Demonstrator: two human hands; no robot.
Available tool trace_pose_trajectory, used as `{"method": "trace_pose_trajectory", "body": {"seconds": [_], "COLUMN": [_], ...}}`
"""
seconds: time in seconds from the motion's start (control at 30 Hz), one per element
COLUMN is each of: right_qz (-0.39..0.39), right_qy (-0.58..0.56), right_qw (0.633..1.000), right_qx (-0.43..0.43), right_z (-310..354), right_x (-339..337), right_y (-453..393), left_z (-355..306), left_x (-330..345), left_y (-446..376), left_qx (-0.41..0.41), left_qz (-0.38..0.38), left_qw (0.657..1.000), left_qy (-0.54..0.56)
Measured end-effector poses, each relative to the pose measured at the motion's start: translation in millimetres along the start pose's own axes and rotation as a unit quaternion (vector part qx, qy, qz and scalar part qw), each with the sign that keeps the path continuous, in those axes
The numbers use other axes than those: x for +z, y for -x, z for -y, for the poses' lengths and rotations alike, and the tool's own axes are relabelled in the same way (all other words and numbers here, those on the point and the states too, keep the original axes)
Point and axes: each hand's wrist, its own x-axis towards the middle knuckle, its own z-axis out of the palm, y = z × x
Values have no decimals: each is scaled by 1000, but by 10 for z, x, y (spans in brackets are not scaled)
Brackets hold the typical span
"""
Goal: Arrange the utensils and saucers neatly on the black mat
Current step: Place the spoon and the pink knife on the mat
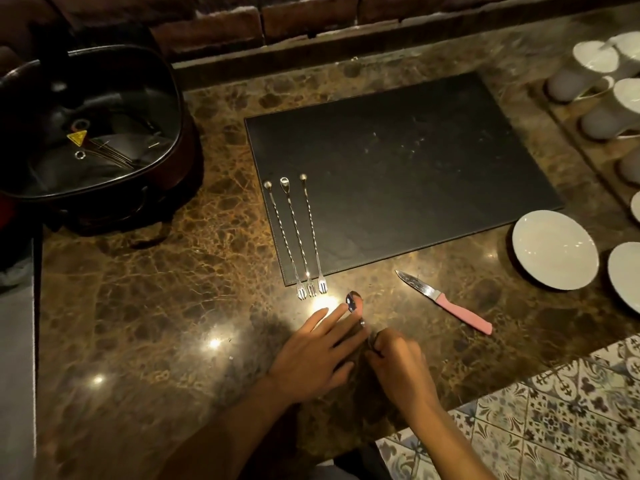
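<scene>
The black mat [408,161] lies on the marble counter. Three long twisted bar spoons with fork ends [298,237] lie side by side along its left edge, fork tips past the near edge. Near the counter's front, a short metal spoon [354,302] points its bowl toward the mat. My right hand [398,362] is closed around its handle end. My left hand [318,355] lies flat beside it, fingers spread, fingertips touching the spoon's neck. A pink-handled knife [446,303] lies right of the spoon. Two white saucers [554,249] [627,275] sit off the mat's near right corner.
A dark oval tub [86,123] with small metal items stands at the far left. White cups [602,81] stand in a rack at the far right. A brick wall [242,26] runs behind the counter. Patterned floor tiles [540,424] show past the counter's front right edge.
</scene>
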Motion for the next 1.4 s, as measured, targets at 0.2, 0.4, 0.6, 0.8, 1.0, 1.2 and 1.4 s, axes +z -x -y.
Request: {"method": "trace_pose_trajectory", "body": {"seconds": [0.2,0.4,0.6,0.8,1.0,1.2,1.4], "right_qz": [-9,-24,-66,-107,-89,-80,-74], "right_qy": [-17,-26,-56,-66,-35,5,-5], "right_qw": [999,998,995,992,995,997,997], "right_qx": [46,60,39,5,24,7,4], "right_z": [30,42,155,594,1085,1182,1083], "right_x": [-7,-108,-265,-544,-696,-697,-740], "right_y": [-46,-207,-453,-1158,-1843,-2076,-2114], "left_z": [-8,-21,-20,-24,-13,6,-18], "left_x": [-13,-46,-20,23,15,-13,-28], "left_y": [9,3,2,-5,-14,-16,-16], "left_qx": [-23,-39,-42,-50,-35,-41,-46], "left_qz": [9,23,29,46,39,45,61], "left_qw": [1000,999,999,998,998,998,997], "left_qy": [6,-6,-11,-11,-31,-34,-26]}}
